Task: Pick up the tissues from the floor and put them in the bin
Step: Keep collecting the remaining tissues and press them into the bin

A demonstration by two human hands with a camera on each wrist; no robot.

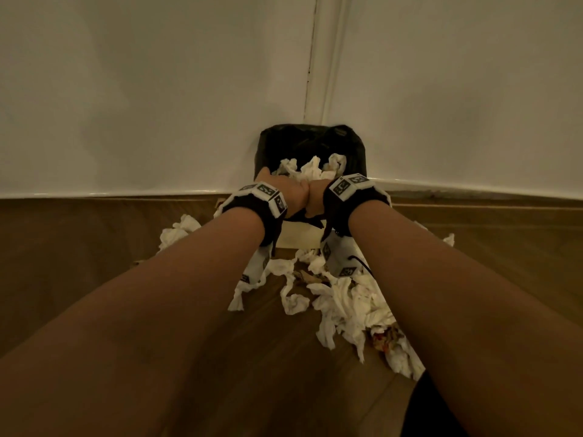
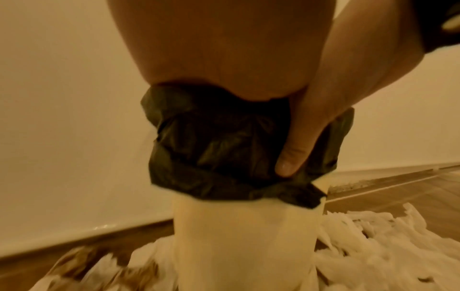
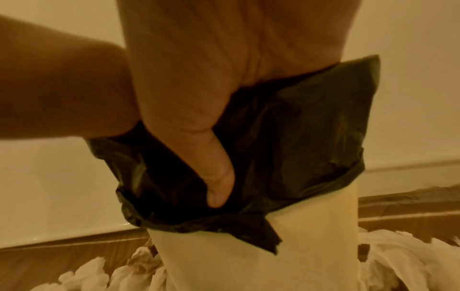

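Observation:
A cream bin with a black liner stands in the corner. Crumpled white tissues are heaped at its mouth. My left hand and right hand lie side by side over the near rim, touching each other. The left fingers reach flat onto the heap. The right fingers are hidden behind the wrist band. In the right wrist view my right hand covers the rim and its thumb hangs straight down against the liner. More tissues lie on the floor before the bin.
Two white walls meet right behind the bin, with a skirting board along the wooden floor. A further tissue clump lies left of the bin. Brown stained scraps sit among the right-hand pile.

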